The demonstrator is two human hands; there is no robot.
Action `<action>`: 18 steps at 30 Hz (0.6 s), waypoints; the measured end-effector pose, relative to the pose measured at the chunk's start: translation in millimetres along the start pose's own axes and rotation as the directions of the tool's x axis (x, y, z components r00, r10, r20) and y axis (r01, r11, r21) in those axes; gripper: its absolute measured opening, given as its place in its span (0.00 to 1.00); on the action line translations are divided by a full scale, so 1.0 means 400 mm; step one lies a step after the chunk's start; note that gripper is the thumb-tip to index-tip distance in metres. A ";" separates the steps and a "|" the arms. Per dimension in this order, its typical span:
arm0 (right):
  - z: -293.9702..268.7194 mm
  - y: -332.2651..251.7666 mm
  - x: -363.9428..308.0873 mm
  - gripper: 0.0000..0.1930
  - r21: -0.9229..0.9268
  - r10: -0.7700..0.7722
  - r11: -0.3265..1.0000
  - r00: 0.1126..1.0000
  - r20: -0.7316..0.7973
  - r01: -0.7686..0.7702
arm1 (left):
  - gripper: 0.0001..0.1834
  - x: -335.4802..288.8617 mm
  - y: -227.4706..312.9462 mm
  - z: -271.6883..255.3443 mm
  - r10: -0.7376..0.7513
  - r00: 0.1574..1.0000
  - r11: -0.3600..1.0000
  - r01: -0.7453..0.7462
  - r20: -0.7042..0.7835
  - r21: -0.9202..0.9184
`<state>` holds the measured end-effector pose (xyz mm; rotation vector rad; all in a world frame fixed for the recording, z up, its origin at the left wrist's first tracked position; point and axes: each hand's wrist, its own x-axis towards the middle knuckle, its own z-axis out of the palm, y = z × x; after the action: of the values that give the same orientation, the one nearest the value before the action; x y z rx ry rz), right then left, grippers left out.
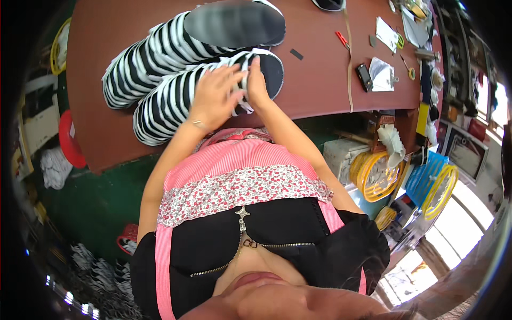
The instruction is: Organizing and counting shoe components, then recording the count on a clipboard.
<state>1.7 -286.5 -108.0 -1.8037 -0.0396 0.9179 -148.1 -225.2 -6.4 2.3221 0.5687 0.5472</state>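
Two long nested stacks of black fabric pieces with white edges lie side by side on the brown table (320, 85), the far stack (154, 56) and the near stack (165, 104). Each stack ends on the right in a rounded dark grey face; a blur covers the far one. My left hand (216, 96) rests over the near stack's right part, fingers apart and slightly blurred. Close beside it, my right hand (257, 85) stands edge-on against the stack, next to its dark end face. Its visible finger is stretched out; the others are mostly hidden.
To the right lie red-handled snips (342, 39), a black device (364, 77), a clipboard with paper (382, 74) and scissors (408, 69). A tan strap (349, 58) crosses the tabletop. Below its right edge stands a yellow-rimmed basket (368, 176); a red stool (71, 140) is at the left.
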 end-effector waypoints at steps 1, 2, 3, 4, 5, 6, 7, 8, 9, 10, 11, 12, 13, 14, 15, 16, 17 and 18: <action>-0.044 0.007 0.015 0.36 0.158 0.044 0.985 0.990 0.136 -0.066 | 0.24 0.018 0.021 0.068 -0.002 0.998 0.983 -0.009 0.061 0.184; -0.099 0.005 0.030 0.35 0.300 0.061 0.943 0.960 0.272 -0.145 | 0.25 0.028 0.008 0.129 -0.039 0.994 0.946 0.004 0.103 0.325; -0.137 -0.015 0.015 0.26 0.192 -0.127 0.978 0.970 0.209 0.086 | 0.26 0.034 0.003 0.162 -0.061 0.992 0.928 0.014 0.114 0.372; -0.171 -0.028 -0.004 0.20 -0.098 -0.323 0.937 0.938 0.123 0.336 | 0.27 0.041 0.003 0.176 -0.078 0.989 0.908 0.018 0.127 0.418; -0.191 -0.003 0.013 0.23 -0.326 -0.487 0.797 0.860 0.152 0.509 | 0.28 0.035 0.005 0.179 -0.058 0.993 0.913 0.010 0.105 0.407; -0.205 0.028 0.035 0.29 -0.525 -0.616 0.577 0.755 0.223 0.626 | 0.29 0.037 0.000 0.178 -0.023 0.997 0.924 -0.009 0.080 0.383; -0.207 0.035 0.044 0.36 -0.559 -0.532 0.558 0.782 0.326 0.613 | 0.28 0.037 0.003 0.175 -0.016 0.995 0.925 -0.023 0.100 0.380; -0.205 0.048 0.039 0.37 -0.553 -0.535 0.511 0.747 0.395 0.658 | 0.28 0.036 0.005 0.172 -0.010 0.993 0.925 -0.035 0.118 0.378; -0.209 0.059 0.035 0.35 -0.556 -0.521 0.515 0.753 0.401 0.652 | 0.27 0.029 0.011 0.172 0.001 0.989 0.914 -0.062 0.149 0.402; -0.208 0.049 0.033 0.34 -0.554 -0.510 0.512 0.751 0.419 0.657 | 0.27 0.031 0.011 0.176 0.021 0.990 0.902 -0.080 0.142 0.423; -0.220 0.053 0.049 0.34 -0.541 -0.512 0.521 0.749 0.420 0.660 | 0.27 0.033 0.012 0.181 0.015 0.992 0.903 -0.067 0.125 0.425; -0.241 0.060 0.079 0.29 -0.451 -0.437 0.679 0.813 0.386 0.579 | 0.27 0.035 0.012 0.185 0.010 0.994 0.903 -0.054 0.106 0.425; -0.259 0.070 0.107 0.24 -0.350 -0.346 0.810 0.865 0.364 0.471 | 0.27 0.039 0.014 0.184 -0.003 0.996 0.903 -0.037 0.094 0.428; -0.282 0.073 0.128 0.19 -0.119 -0.163 0.969 0.925 0.342 0.215 | 0.27 0.043 0.018 0.186 -0.018 0.997 0.904 -0.016 0.075 0.428; -0.311 0.077 0.146 0.18 0.052 -0.093 0.995 0.925 0.369 0.079 | 0.28 0.042 0.018 0.187 -0.033 0.997 0.899 0.001 0.067 0.439; -0.343 0.075 0.160 0.17 0.215 -0.026 0.974 0.915 0.403 -0.068 | 0.28 0.042 0.022 0.183 -0.045 0.995 0.885 -0.003 0.091 0.465; -0.366 0.091 0.181 0.15 0.249 0.009 0.959 0.895 0.447 -0.135 | 0.28 0.042 0.024 0.184 -0.042 0.996 0.886 0.000 0.080 0.464; -0.379 0.102 0.194 0.15 0.245 0.013 0.960 0.891 0.454 -0.138 | 0.27 0.043 0.024 0.187 -0.039 0.997 0.887 0.004 0.068 0.462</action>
<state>131.6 -390.3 -163.1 -1.3175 -0.1294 1.3174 -92.5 -260.7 -46.9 2.7675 0.7536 0.3341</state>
